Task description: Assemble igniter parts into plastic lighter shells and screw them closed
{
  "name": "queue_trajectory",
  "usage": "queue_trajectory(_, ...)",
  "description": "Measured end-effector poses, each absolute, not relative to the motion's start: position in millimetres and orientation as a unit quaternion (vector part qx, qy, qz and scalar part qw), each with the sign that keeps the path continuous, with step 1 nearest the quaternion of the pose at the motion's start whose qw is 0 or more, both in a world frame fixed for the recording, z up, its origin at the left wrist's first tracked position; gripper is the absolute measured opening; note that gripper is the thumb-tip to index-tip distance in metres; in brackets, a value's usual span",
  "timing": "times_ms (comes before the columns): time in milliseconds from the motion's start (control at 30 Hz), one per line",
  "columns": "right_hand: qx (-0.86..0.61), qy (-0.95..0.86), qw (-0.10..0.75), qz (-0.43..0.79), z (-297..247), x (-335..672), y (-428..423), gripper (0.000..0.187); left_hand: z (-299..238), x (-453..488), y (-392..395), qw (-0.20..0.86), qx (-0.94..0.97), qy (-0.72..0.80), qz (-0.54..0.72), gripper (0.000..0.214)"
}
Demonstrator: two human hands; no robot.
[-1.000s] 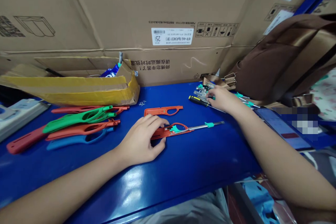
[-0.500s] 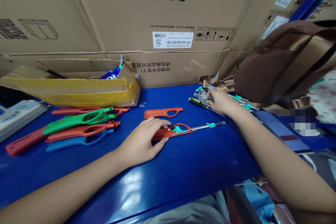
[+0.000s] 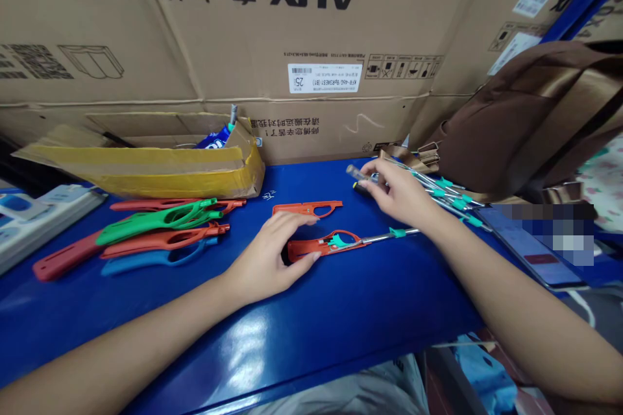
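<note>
My left hand (image 3: 267, 253) curls around the handle end of an orange lighter casing half (image 3: 302, 248), thumb along its near edge. A teal trigger piece (image 3: 341, 242) sits inside that half, and a metal lighter tube (image 3: 382, 237) with a teal collar extends to the right. Just beyond my fingers lies another orange casing half (image 3: 331, 207). Farther right, my right hand (image 3: 396, 188) is closed, pinching a small greyish, see-through cylindrical piece (image 3: 357, 172) that is blurred. A black and yellow screwdriver handle (image 3: 357, 187) shows partly under that hand.
Red, green, orange and blue lighter casings (image 3: 160, 224) lie at left before a yellow-taped cardboard box (image 3: 195, 178). Metal tubes with teal collars (image 3: 445, 191) lie right, near a phone (image 3: 530, 246) and brown bag (image 3: 516, 104). A power strip (image 3: 53, 220) stands far left.
My right hand has lifted a small cylindrical piece from the pile of small parts and drawn slightly nearer. My left hand stays at the orange casing half. The view has shifted slightly.
</note>
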State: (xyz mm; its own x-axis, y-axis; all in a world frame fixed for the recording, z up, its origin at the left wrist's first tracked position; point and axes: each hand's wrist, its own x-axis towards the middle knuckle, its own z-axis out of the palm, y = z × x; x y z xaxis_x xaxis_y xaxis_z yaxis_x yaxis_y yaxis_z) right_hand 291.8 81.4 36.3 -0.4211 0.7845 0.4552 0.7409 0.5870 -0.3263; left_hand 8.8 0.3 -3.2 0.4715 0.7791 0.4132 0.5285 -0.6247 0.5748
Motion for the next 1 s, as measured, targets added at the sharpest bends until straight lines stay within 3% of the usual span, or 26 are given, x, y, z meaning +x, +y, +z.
queue_trajectory(100, -0.341, -0.885, 0.309, 0.079, 35.3, 266.0, 52.9, 0.013, 4.9, 13.6, 0.1, 0.254, 0.761, 0.436, 0.409, 0.051)
queue_trajectory(167, -0.269, -0.909, 0.294, 0.120, 31.8, 252.4, 36.3, 0.015, 9.9, 16.2, -1.1, 0.345, 0.718, 0.430, 0.425, 0.046)
queue_trajectory(267, -0.228, -0.933, 0.251, 0.124, 27.4, 242.2, 22.0, 0.015, 14.6, 16.8, -4.7, 0.454, 0.705, 0.402, 0.367, 0.028)
queue_trajectory(333, -0.235, -0.934, 0.235, 0.129, 27.4, 242.9, 20.5, 0.016, 15.1, 14.2, -7.2, 0.481, 0.699, 0.409, 0.336, 0.029)
queue_trajectory(467, -0.288, -0.921, 0.199, 0.168, 34.3, 256.3, 28.5, 0.028, 10.9, 6.4, -9.2, 0.467, 0.674, 0.451, 0.353, 0.031)
queue_trajectory(600, -0.281, -0.923, 0.141, 0.222, 38.2, 266.3, 34.1, 0.013, 4.8, 4.6, -7.3, 0.422, 0.699, 0.437, 0.377, 0.028)
queue_trajectory(1000, -0.320, -0.890, 0.189, 0.264, 22.7, 253.4, 35.1, 0.005, -5.6, 3.7, -4.3, 0.382, 0.741, 0.406, 0.375, 0.023)
